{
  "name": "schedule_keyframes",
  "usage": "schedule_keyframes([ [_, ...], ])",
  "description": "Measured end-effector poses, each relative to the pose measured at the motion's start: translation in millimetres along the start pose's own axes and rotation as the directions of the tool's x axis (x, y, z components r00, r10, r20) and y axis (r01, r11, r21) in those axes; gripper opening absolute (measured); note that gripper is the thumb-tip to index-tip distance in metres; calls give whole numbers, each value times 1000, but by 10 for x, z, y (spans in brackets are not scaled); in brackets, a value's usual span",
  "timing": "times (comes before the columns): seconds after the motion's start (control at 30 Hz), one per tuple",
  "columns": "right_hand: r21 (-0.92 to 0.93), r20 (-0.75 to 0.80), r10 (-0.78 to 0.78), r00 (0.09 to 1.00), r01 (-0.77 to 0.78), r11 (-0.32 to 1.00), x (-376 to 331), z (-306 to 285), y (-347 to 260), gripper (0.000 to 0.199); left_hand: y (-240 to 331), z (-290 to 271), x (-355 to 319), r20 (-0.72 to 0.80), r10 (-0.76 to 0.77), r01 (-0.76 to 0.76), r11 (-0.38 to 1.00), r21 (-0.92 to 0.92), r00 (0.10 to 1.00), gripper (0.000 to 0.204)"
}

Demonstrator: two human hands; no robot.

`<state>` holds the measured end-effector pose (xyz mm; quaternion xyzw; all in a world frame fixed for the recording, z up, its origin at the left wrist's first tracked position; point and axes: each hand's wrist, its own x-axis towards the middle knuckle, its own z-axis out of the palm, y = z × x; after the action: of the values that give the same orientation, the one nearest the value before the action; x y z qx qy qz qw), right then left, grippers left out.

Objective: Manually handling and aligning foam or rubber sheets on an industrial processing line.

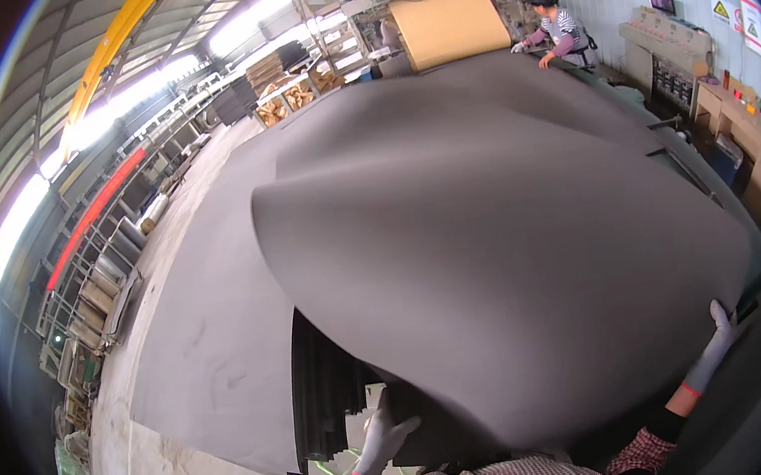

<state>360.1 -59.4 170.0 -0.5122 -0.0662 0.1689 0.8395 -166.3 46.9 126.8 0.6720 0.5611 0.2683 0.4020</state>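
A large dark grey sheet [510, 252] spreads in front of me, its middle bulging up in a broad wave and its left edge curled off what lies below. In a grey glove with a red cuff, my right hand [724, 325] grips this sheet at its near right edge. My left hand [384, 437], gloved alike, is beside the sheet's near left edge with thumb and fingers apart, holding nothing that I can see. Beneath the curl, another flat grey sheet [215, 372] lies to the left, next to a stack of black sheet edges [322, 390].
At the far right edge of the sheet a co-worker [562, 32] leans with both hands on it. Behind stands a machine with a tan web [454, 24]. A control console [669, 49] and wooden desk [746, 134] line the right wall; racks of rolls [103, 301] stand left.
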Motion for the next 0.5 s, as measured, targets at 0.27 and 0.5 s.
schedule_keyframes([
  [0.27, -123, -206, 2, 979, -28, 992, 725, -1155, 1558, 39, 116, 532, 605, 58, 89, -104, 910, 401, 994, 84],
  [0.5, -140, -287, 85, 954, -130, 982, 685, -1196, 1860, 33, 414, -137, -81, -209, 258, -233, 962, 140, 943, 44],
])
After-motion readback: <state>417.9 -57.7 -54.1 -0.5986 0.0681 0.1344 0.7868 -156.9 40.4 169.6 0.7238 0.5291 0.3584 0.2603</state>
